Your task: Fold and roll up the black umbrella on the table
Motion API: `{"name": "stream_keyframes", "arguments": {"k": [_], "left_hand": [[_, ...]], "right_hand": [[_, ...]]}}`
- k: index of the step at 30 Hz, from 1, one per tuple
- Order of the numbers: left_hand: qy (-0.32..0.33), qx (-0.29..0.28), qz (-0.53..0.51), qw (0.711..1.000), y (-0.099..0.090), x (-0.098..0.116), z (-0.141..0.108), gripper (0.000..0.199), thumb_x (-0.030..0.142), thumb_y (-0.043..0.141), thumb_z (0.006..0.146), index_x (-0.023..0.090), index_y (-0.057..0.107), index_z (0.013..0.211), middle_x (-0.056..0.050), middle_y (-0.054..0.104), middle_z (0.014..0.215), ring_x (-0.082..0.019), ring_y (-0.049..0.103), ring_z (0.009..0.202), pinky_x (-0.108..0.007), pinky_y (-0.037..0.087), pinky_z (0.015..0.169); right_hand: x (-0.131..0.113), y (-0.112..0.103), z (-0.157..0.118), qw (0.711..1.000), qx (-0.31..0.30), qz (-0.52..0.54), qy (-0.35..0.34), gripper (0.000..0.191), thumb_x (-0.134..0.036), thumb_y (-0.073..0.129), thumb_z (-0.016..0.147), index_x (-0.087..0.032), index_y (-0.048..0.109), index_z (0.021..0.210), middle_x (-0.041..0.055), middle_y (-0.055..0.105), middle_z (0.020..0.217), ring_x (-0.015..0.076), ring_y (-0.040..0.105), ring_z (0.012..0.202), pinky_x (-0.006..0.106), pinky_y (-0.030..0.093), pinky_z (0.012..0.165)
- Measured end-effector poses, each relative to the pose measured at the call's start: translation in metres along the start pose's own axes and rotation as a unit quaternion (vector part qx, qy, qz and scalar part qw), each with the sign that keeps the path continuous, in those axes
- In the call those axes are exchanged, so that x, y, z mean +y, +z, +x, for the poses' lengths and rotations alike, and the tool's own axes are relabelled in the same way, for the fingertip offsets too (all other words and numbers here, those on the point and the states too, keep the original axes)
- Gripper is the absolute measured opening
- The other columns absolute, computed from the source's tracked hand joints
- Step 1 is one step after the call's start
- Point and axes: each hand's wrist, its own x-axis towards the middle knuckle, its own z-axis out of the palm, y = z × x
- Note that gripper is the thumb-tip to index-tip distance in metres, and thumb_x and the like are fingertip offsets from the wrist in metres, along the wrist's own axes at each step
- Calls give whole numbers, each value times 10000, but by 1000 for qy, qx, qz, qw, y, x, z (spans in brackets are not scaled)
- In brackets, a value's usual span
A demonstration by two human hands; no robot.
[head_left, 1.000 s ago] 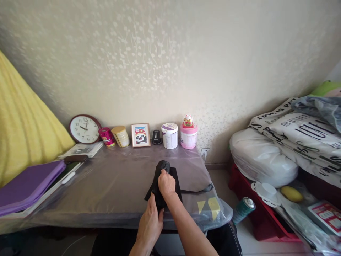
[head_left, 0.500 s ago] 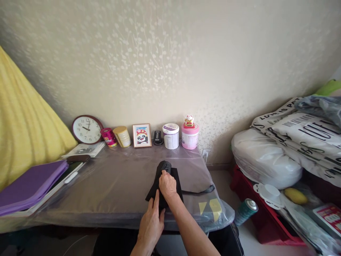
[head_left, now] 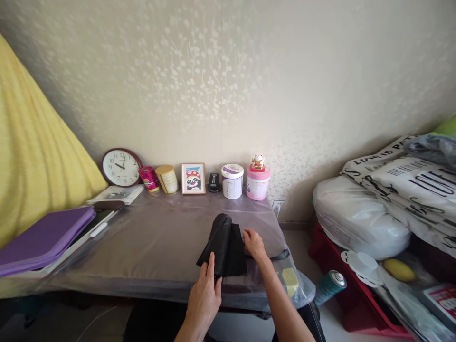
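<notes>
A rolled black cloth bundle (head_left: 221,242) lies on the table, its far end rounded and a flat flap (head_left: 236,254) spread out to the right. My left hand (head_left: 204,297) grips its near end, the index finger along the left side and the thumb at the right. Beside the flap's right edge is my right hand (head_left: 254,243), with fingers curled together; whether they pinch the cloth edge is hard to see. A dark strap (head_left: 281,255) lies on the table behind my right forearm.
Along the wall stand a clock (head_left: 121,167), tins, a picture frame (head_left: 193,179), a white tub (head_left: 232,182) and a pink tub (head_left: 258,184) topped by a cat figurine. Purple folders (head_left: 46,237) lie left. A spray can (head_left: 330,286) and red bin (head_left: 359,316) are right.
My right hand has left the top of the roll and moved right, to the flap's edge. My left hand stays at the near end. The view has shifted slightly.
</notes>
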Motion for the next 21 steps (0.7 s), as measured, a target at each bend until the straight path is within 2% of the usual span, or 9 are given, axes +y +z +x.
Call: {"name": "stream_keyframes", "arguments": {"k": [4, 7, 11, 14, 18, 21], "left_hand": [[9, 21, -10, 1000, 5, -4, 1, 572, 229, 336, 894, 214, 90, 1409, -149, 430, 1308, -167, 632, 848, -234, 465, 671], [14, 37, -14, 999, 9, -6, 2, 575, 227, 344, 888, 216, 97, 1408, -137, 438, 1297, -166, 631, 843, -231, 462, 654], [21, 40, -17, 999, 10, -7, 2, 571, 226, 339, 890, 201, 96, 1407, -140, 440, 1290, -167, 627, 853, -228, 458, 661], [16, 29, -16, 999, 8, -6, 2, 567, 227, 332, 893, 193, 93, 1406, -149, 420, 1308, -174, 627, 860, -236, 460, 661], [4, 17, -18, 1000, 4, -4, 0, 560, 228, 328, 896, 204, 98, 1406, -150, 406, 1325, -171, 634, 836, -236, 458, 643], [2, 6, -17, 1000, 2, -3, 0, 562, 228, 330, 896, 197, 97, 1406, -153, 404, 1328, -180, 632, 854, -245, 461, 665]], "right_hand": [[-5, 6, 0, 996, -59, 68, 13, 248, -298, 442, 821, -167, 637, 900, 34, 650, 766, 142, 613, 685, 212, 483, 546], [-15, 8, -3, 986, -105, 125, 16, 286, -310, 382, 850, -177, 621, 932, 22, 644, 786, 107, 611, 626, 180, 480, 492], [-25, 10, -4, 971, -159, 175, 27, 282, -253, 368, 858, -211, 566, 1055, 39, 626, 987, 80, 643, 659, 185, 517, 531], [-27, 12, -2, 968, -178, 174, 31, 262, -205, 384, 846, -201, 573, 1028, 53, 608, 1040, 83, 656, 661, 191, 524, 537], [-21, 12, 5, 980, -154, 127, 22, 303, -126, 361, 817, -176, 584, 1014, 62, 633, 983, 110, 655, 665, 244, 530, 585], [-16, 9, 9, 991, -110, 74, -9, 306, -84, 399, 774, -170, 631, 955, 66, 654, 957, 161, 634, 863, 302, 492, 787]]}}
